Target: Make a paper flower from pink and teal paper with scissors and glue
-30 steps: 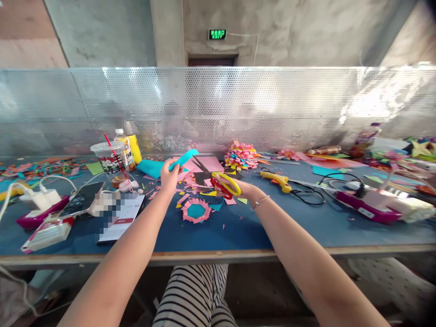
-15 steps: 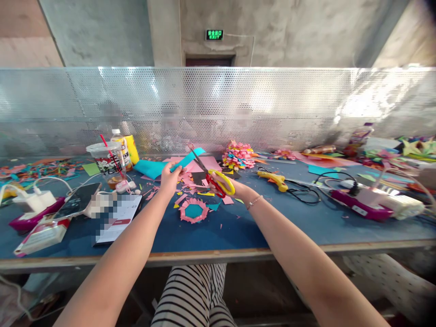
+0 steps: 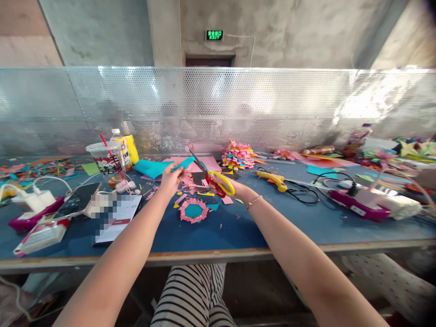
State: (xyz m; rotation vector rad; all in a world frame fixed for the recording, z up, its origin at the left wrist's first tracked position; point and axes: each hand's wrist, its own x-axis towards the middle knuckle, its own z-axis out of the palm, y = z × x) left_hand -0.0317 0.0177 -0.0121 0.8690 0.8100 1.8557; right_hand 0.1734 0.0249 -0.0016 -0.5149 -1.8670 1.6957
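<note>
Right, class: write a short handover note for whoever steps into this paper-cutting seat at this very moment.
Left hand: pinching a teal paper strip, raised above the blue table.
Right hand: in the yellow-handled scissors, blades open at the strip.
Done: a pink ring with a teal centre lies on the table just in front of the hands, with scraps round it.
Left: the strip looks only partly cut, as far as can be seen.

- Paper-craft workshop: blue surface (image 3: 289,227) strewn with coloured paper scraps (image 3: 190,184).
- Glue gun (image 3: 274,179) and finished paper flowers (image 3: 238,156).
- Perforated metal divider (image 3: 272,104); bare concrete wall (image 3: 299,32) with exit sign (image 3: 214,35).
</note>
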